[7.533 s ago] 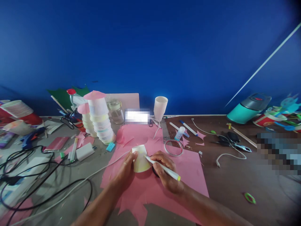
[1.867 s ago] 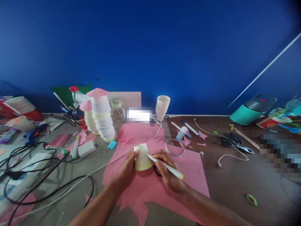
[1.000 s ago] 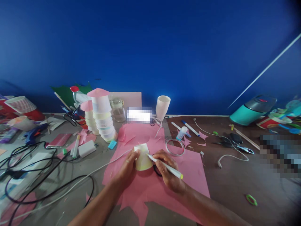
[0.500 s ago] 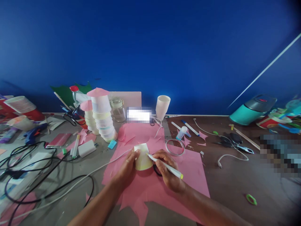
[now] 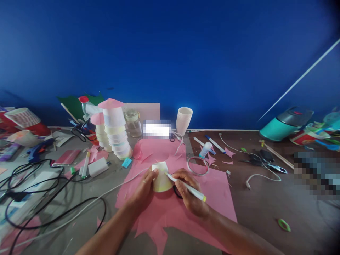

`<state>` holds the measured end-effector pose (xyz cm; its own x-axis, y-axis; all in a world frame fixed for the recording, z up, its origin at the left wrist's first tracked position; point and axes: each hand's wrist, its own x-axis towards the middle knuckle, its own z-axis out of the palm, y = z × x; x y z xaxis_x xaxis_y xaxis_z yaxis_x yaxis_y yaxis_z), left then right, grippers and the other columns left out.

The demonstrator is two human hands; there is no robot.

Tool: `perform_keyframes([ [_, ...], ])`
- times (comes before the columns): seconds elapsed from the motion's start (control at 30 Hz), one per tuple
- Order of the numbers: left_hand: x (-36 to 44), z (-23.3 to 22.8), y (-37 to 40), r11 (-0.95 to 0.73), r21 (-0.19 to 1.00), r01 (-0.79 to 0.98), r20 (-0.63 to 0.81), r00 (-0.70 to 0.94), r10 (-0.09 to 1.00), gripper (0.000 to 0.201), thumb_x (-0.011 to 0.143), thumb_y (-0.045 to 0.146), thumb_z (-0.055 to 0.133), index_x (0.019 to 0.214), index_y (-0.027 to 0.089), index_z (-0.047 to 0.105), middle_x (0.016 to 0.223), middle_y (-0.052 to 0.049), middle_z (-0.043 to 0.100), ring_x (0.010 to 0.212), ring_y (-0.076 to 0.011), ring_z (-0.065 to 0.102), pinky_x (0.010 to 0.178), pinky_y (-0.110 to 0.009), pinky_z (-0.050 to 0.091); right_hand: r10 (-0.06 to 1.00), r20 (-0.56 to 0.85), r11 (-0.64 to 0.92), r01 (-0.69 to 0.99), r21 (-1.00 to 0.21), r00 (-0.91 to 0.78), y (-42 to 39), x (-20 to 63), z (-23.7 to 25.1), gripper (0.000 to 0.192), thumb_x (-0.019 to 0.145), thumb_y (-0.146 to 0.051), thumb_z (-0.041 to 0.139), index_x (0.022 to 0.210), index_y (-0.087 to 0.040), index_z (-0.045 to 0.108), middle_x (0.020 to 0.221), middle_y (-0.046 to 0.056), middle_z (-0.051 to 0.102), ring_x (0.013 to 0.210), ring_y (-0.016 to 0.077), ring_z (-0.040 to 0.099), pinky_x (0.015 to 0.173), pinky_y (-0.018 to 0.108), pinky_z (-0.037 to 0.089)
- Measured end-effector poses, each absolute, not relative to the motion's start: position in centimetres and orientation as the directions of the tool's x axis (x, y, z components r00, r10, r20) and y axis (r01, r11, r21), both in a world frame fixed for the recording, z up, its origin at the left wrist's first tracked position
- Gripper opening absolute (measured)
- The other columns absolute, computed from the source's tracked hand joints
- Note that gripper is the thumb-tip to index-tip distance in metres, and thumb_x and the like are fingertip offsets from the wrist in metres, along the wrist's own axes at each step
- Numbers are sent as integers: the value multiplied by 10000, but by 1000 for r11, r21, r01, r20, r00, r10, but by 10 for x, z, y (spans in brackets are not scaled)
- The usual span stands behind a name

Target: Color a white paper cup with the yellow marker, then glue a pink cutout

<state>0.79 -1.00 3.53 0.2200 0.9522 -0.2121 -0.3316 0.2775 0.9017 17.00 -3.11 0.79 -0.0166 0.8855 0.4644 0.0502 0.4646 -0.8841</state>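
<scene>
A blue wall point(image 5: 170, 53) rises behind a cluttered table point(image 5: 255, 212), and on it a jagged pink sheet point(image 5: 215, 198) lies under the person's hands. Two forearms point(image 5: 114, 226) slant in toward each other, so that the hands nearly meet over the sheet. The left hand point(image 5: 143, 187) is closed narrowly on the left side of a cup point(image 5: 161, 181), thumb on its wall, the other fingers mostly hidden from me. The right hand point(image 5: 193, 204), curled and knuckles up, pinches a marker point(image 5: 195, 193) between thumb and fingers, its tip at the cup's right side. Of the containers, the tall tower point(image 5: 115, 129) of upturned cups wears a pink cone point(image 5: 110, 103); a shorter pink-capped tower point(image 5: 100, 136) stands just behind it to the left. Over at the right, a teal flask point(image 5: 281, 127) leans near a red tub point(image 5: 302, 137) with blue and green plastic pieces point(image 5: 329, 125) in it. A lidded clear jar point(image 5: 133, 125) stands by the towers; I can't make out its contents. Near the wall, a white stack point(image 5: 183, 121) of nested cups stands mouth up. The held cup is upside down above the sheet's middle, tinted yellow, strongest along the rim; whether it touches the sheet I cannot tell. The marker's yellow end points back past the right thumb. A tape ring point(image 5: 207, 166) lies just beyond that hand, and a small green ring point(image 5: 281, 224) lies well apart, near right.
</scene>
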Motion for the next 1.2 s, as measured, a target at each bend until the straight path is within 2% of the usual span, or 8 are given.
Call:
perform_keyframes([
  [0.3, 8, 36, -9, 296, 885, -360, -237, 199, 951, 291, 735, 467, 743, 810, 194, 673, 737, -48, 714, 791, -246, 669, 677, -302, 517, 871, 490, 492, 68, -868, -45, -32, 171, 4, 161, 975, -337, 552, 969, -248, 686, 864, 33, 652, 762, 171, 604, 677, 296, 487],
  [0.47, 7, 31, -9, 297, 878, -376, -219, 237, 947, 287, 776, 455, 708, 855, 181, 682, 769, -55, 719, 800, -245, 676, 689, -306, 520, 874, 484, 486, 56, -872, -47, -33, 171, 5, 155, 980, -320, 544, 967, -249, 681, 864, 27, 646, 765, 162, 602, 674, 281, 480],
  [0.73, 6, 33, -9, 267, 918, -293, -211, 208, 955, 241, 797, 460, 654, 829, 223, 687, 788, -70, 733, 815, -263, 683, 696, -327, 540, 865, 500, 501, 77, -862, -36, -34, 171, 7, 147, 970, -304, 542, 936, -243, 671, 834, 16, 634, 736, 156, 599, 655, 270, 475],
  [0.87, 6, 30, -8, 287, 903, -321, -215, 242, 946, 229, 826, 463, 629, 844, 241, 683, 835, -85, 739, 853, -270, 682, 721, -337, 545, 859, 508, 512, 77, -856, -63, -34, 171, 9, 139, 963, -278, 543, 935, -243, 675, 821, 12, 640, 736, 158, 609, 669, 275, 483],
  [1.0, 4, 24, -7, 272, 912, -305, -210, 221, 952, 250, 826, 475, 635, 847, 229, 671, 804, -69, 721, 798, -258, 662, 705, -343, 540, 871, 491, 492, 82, -867, -34, -34, 172, 10, 152, 962, -270, 533, 906, -236, 671, 810, 13, 649, 720, 158, 602, 651, 274, 474],
  [1.2, 2, 26, -7, 233, 930, -285, -182, 197, 963, 278, 821, 487, 671, 773, 216, 627, 691, -11, 625, 621, -174, 527, 603, -294, 481, 878, 479, 478, 69, -876, 12, -34, 172, 11, 158, 959, -273, 531, 907, -230, 674, 790, 12, 626, 685, 152, 574, 617, 264, 462],
])
